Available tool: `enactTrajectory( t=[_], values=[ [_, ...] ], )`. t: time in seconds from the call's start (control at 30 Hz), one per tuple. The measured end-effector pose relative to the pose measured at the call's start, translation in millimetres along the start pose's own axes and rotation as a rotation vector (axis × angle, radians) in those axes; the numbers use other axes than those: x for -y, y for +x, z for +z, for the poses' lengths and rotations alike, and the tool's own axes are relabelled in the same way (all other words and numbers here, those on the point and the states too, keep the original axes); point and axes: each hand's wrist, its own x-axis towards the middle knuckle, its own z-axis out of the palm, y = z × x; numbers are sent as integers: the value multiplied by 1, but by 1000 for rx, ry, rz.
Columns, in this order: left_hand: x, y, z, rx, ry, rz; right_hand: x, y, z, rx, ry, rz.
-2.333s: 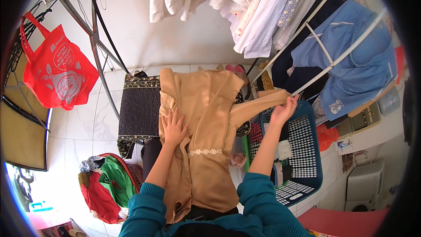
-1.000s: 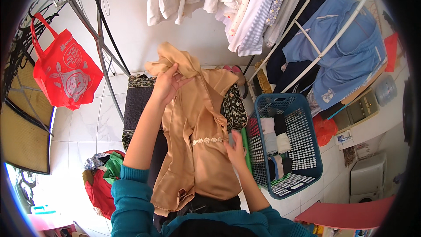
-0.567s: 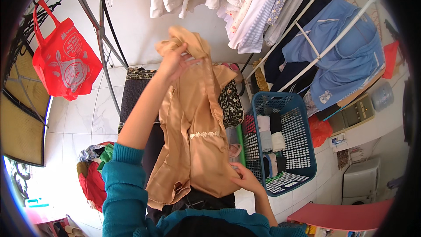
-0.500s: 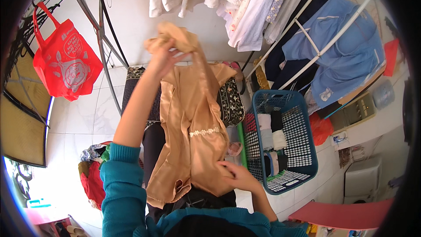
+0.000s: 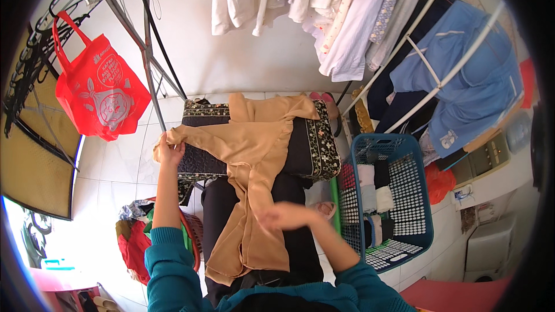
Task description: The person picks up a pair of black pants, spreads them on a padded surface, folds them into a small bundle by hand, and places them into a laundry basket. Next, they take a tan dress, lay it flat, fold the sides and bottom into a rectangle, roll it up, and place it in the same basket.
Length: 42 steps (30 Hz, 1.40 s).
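A tan long-sleeved garment (image 5: 254, 144) lies spread across a black bench cover with a floral border (image 5: 202, 164) and down over my lap. Its matte side faces up. My left hand (image 5: 171, 149) is closed on the sleeve's end, drawing that sleeve out to the left beyond the cover. Over the lower middle of the garment is my right hand (image 5: 282, 216), by the other sleeve, which runs down toward me. Motion smears its fingers, so I cannot tell whether they grip the cloth.
At right stands a blue perforated laundry basket (image 5: 425, 219) with several rolled clothes. A red basket (image 5: 193, 237) heaped with clothes sits at left. A red tote bag (image 5: 104, 92) hangs from a metal rack; light shirts (image 5: 347, 34) and blue clothing (image 5: 462, 75) hang ahead and right.
The garment has turned from its shiny side with flower trim to its matte side and spread over the bench cover. My left hand came down and left; my right moved slightly up and left.
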Motion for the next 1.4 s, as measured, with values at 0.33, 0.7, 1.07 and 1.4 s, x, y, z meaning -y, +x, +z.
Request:
enactTrajectory(
  t=[0.33,0.7,1.07,1.4],
  values=[
    [-17,-96,85,478,57,122,-166,82,-248,-1382,1048,525],
    [-39,-142,100,596,128,250,-66,181,-278,-999,408,70],
    [-16,-111,102,340,38,436,-35,90,-101,-640,27,187],
    [46,30,-94,-117,-15,106,-62,99,-32,-526,-594,139]
  ],
)
